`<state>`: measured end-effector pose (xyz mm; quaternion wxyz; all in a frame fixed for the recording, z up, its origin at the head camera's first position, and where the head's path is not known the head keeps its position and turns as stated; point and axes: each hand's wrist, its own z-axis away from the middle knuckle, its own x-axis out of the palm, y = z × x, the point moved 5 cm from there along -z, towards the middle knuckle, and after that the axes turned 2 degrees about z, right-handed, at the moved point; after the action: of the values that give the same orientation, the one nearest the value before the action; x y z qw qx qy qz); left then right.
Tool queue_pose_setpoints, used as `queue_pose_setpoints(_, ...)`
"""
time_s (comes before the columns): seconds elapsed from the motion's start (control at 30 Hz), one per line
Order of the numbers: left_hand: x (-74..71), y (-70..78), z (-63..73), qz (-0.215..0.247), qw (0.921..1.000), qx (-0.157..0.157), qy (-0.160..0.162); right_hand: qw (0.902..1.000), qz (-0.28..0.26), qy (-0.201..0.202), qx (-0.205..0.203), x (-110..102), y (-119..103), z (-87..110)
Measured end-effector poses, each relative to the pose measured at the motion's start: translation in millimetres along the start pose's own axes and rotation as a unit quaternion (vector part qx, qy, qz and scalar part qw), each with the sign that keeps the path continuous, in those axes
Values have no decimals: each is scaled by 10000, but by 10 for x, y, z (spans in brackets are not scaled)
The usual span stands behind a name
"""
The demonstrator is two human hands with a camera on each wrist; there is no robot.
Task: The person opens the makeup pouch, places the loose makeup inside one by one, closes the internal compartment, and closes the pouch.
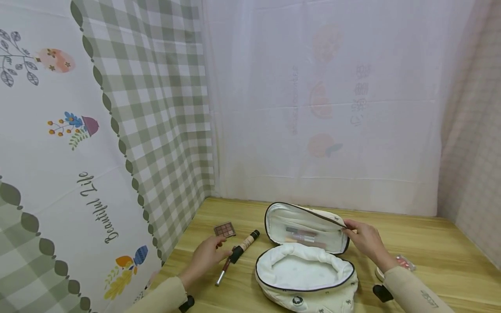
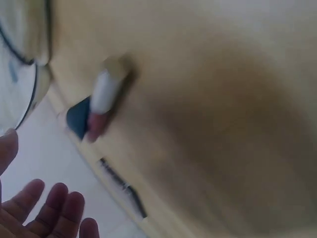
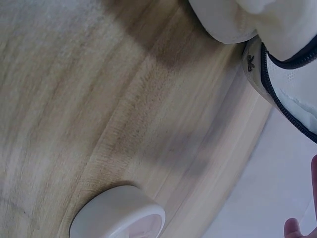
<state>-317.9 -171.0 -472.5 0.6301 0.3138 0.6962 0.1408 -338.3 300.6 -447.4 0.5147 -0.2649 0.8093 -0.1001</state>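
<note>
A cream cosmetic bag point(image 1: 309, 295) stands unzipped on the table, its lid point(image 1: 309, 226) raised, with slim items visible behind a see-through lid pocket. My right hand point(image 1: 367, 241) pinches the lid's right edge between thumb and fingers; only a little of that hand shows in the right wrist view. Fingers loosely bent, my left hand point(image 1: 205, 258) hovers by a black-capped beige tube point(image 1: 245, 245), holding nothing. Just beyond it lies an eyeshadow palette point(image 1: 225, 229). A slim makeup brush point(image 1: 223, 271) lies beside the tube. The left wrist view is blurred.
Beside the right forearm are a black object point(image 1: 382, 293), a round white container point(image 3: 119, 213) and a small clear case point(image 1: 405, 261) with red and pink contents. Another black object point(image 1: 188, 303) lies by the left sleeve. Cloth curtains point(image 1: 321, 108) enclose the table.
</note>
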Motion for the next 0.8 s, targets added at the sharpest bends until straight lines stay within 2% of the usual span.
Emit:
queue_pose_setpoints(0.13,99,-72,120,-445,9988,-135,-152,10000,6,-22,-5,-12,-22,8)
queue_pose_setpoints(0.37,218,-134,196,-1146,9932,2,-185,10000,32,-94,3,-23,-39,2)
queue_pose_setpoints(0.57,255,-146,217,-1261,9915,74,-325,10000,28,-49,11,-10,-19,7)
queue_pose_setpoints(0.8,235,-194,252,-1323,9909,210,-106,10000,23,0,-58,-2,-22,10)
